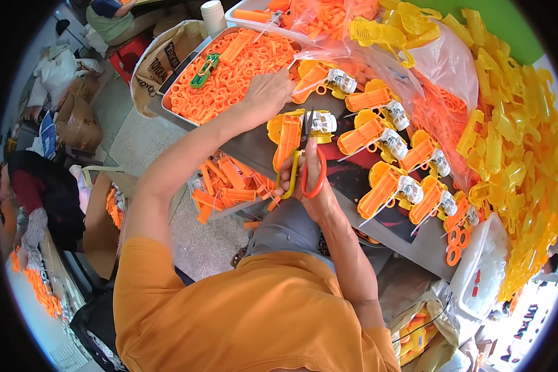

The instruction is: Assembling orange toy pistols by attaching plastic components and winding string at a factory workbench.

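My right hand grips a pair of scissors with one yellow and one red handle loop, blades pointing away from me. Beneath the blades lies a toy-like assembly of yellow and orange plastic with a white part. My left hand is at the right edge of a tray of small orange rings, its fingers drawn together. What they hold, if anything, is too small to make out; a thin pale strip lies just right of the fingertips, over another assembly.
Several similar assemblies with pale strips stand in rows on the dark table. Yellow plastic parts are heaped at the right, beside a white bin. Another orange-handled scissors lies near the table's edge. Loose orange pieces fill a container below left.
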`<state>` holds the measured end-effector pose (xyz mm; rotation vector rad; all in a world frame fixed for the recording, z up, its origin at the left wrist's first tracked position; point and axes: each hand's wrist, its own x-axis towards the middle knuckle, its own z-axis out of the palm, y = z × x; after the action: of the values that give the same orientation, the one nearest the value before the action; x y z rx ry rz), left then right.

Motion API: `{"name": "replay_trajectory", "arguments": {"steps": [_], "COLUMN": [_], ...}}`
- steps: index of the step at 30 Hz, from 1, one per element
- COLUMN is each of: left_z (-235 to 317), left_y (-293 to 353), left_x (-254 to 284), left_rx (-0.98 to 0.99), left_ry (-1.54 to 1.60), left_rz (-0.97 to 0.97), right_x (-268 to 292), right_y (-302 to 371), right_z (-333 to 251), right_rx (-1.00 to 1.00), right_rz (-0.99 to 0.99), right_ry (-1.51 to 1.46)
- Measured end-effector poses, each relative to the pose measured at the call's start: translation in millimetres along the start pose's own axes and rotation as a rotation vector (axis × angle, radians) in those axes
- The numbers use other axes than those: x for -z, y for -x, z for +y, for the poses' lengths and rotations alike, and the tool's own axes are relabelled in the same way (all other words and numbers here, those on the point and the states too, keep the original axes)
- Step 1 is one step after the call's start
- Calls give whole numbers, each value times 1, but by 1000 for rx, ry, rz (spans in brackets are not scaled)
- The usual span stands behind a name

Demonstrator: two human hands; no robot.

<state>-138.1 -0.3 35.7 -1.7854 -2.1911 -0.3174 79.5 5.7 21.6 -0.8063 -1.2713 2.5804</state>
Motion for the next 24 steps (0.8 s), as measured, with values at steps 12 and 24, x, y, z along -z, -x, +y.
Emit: {"name": "replay_trajectory", "arguments": {"steps": [12, 24], "left_z": [15, 18], "left_y": [14, 21], "left_x": [2, -4], "left_rx": [297, 309], "left_ry": [483, 615], "left_rz": [-117, 10], "right_x": [-21, -15], "right_y": [-24, -28], "right_z": [6, 10], "right_rx": [50, 56], "right_rz": [56, 47], "right_ry": [-66, -19]}}
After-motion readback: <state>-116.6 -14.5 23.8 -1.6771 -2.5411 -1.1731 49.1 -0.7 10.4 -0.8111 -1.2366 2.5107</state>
